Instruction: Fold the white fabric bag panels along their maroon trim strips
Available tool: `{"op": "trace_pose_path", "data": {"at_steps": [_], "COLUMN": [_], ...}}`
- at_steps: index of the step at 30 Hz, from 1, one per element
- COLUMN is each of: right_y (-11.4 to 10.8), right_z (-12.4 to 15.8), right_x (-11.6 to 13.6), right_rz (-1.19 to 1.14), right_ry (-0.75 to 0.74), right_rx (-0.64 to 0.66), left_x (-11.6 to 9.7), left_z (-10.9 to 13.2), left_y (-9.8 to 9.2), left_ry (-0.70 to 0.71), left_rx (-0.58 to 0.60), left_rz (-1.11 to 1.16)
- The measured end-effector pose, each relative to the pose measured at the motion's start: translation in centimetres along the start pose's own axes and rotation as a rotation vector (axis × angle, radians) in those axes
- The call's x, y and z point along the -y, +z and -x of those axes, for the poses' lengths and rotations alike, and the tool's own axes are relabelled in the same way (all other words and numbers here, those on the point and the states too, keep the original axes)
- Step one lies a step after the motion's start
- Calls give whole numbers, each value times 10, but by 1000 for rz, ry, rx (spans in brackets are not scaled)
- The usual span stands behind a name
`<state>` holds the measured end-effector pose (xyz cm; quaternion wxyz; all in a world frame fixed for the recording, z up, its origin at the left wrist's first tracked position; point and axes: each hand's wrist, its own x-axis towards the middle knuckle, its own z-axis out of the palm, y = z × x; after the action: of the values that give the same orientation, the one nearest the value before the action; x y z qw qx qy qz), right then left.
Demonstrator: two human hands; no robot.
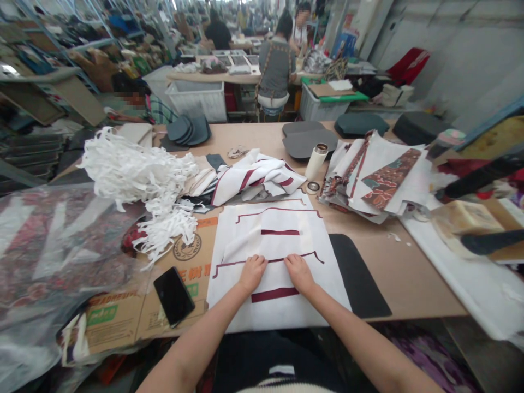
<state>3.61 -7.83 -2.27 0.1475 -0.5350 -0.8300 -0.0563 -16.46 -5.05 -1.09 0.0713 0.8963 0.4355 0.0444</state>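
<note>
- Head view: the left hand [252, 271] rests knuckles up on a white cloth panel [282, 232], with its fingers bent and the tips tucked down onto the cloth. I cannot tell whether they pinch a fold or only press.
- The right hand [300, 271] lies just beside it in the same pose, fingers curled and tips on the cloth. Its grip cannot be told either.
- Both hands sit on a thin dark red line that crosses the panel, with a thick dark red bar just below them.
- The cloth panel lies flat at the near edge of the table [409, 273], straight in front of the person. It bears more dark red bars and lines further up.
- A black pad [360, 278] lies flat to the right of the panel, its left edge under the cloth.
- A phone [173, 296] lies face up on a flattened cardboard box [118, 319] to the left of the panel.
- A heap of white strips [135, 174] sits beyond the box, at the left.
- A bundle of striped cloth [257, 177] lies just behind the panel.
- A steel flask [316, 161] stands upright behind it, with a tape roll [313, 187] near its foot.
- A stack of patterned pieces [376, 174] lies at the right.
- A seated person [276, 65] works at a far table, back turned.
</note>
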Motion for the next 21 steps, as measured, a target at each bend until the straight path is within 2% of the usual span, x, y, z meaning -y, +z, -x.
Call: {"op": "trace_pose_path", "data": {"at_steps": [7, 11, 18, 21], "right_y": [21, 28, 20, 19], "right_z": [-11, -12, -12, -13], "right_x": [43, 45, 43, 46], "right_rz": [-139, -110, -42, -34], "right_ry": [-64, -44, -142, -132], "right_rx": [-79, -93, -47, -44], "left_x": [16, 19, 20, 21], "left_z": [18, 21, 26, 30], "left_y": [9, 14, 17, 20], "left_ry": [-66, -38, -36, -17], "left_rx": [-63, -111, -163, -187], "left_rz": [-4, -19, -96, -112]}}
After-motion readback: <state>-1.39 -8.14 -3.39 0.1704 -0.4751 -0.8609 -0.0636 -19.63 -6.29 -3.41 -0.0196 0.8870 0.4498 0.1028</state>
